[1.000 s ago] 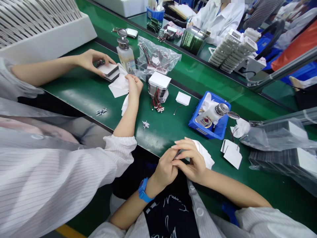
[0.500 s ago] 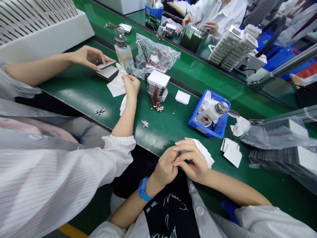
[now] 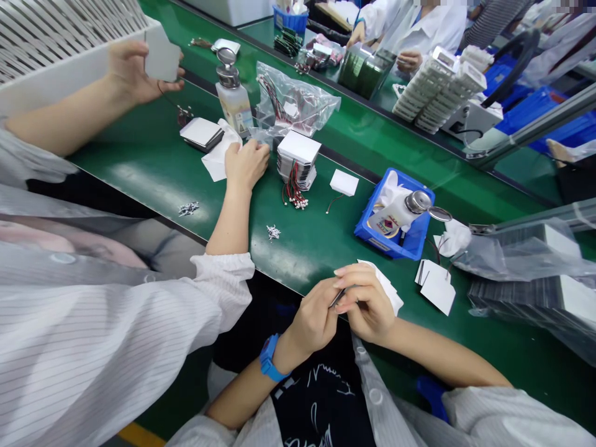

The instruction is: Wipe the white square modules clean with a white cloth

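Hands [image 3: 317, 315] [image 3: 371, 305] gripping thin piece [image 3: 337, 298], bin [image 3: 382, 244] (bottle [image 3: 389, 217] inside)

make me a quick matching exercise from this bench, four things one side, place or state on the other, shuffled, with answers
1. blue watch
2. thin dark-edged piece
3. blue bin
4. stack of white packs

a. has a bottle in it
b. red and black wires hang at its front
c. on the left wrist
d. held between left hand and right hand

Pairs: 1-c, 2-d, 3-a, 4-b
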Tool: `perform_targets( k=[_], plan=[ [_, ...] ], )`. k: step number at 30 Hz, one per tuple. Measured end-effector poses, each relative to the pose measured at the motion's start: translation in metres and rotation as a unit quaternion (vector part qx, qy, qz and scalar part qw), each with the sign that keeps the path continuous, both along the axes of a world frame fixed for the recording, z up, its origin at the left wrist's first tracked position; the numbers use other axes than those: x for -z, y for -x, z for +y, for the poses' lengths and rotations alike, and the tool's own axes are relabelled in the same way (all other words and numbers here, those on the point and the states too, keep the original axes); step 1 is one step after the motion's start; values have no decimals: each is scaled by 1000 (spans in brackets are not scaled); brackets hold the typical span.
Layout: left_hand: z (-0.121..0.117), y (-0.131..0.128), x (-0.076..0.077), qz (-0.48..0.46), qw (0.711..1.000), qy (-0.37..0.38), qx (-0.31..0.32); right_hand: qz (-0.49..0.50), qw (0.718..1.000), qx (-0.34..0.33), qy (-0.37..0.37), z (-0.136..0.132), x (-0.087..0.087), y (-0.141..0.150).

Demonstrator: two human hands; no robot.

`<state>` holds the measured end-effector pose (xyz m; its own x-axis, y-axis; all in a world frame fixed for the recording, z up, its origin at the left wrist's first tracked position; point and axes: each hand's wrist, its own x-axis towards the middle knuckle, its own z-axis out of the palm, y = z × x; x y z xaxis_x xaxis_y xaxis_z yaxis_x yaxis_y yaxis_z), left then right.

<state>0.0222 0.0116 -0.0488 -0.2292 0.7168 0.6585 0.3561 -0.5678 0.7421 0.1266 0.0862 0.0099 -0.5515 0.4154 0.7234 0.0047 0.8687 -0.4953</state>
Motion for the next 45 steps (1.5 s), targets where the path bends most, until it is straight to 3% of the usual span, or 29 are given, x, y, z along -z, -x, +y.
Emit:
perform_targets(
  k=[33,45],
  plan=[
    [-2,8,1,37,999,18,-21,-16,999,-43,-25,6,0,0],
    [-1,8,1,35,999,11,-23,-29,999,-21,-31,5,1,-1]
  ],
)
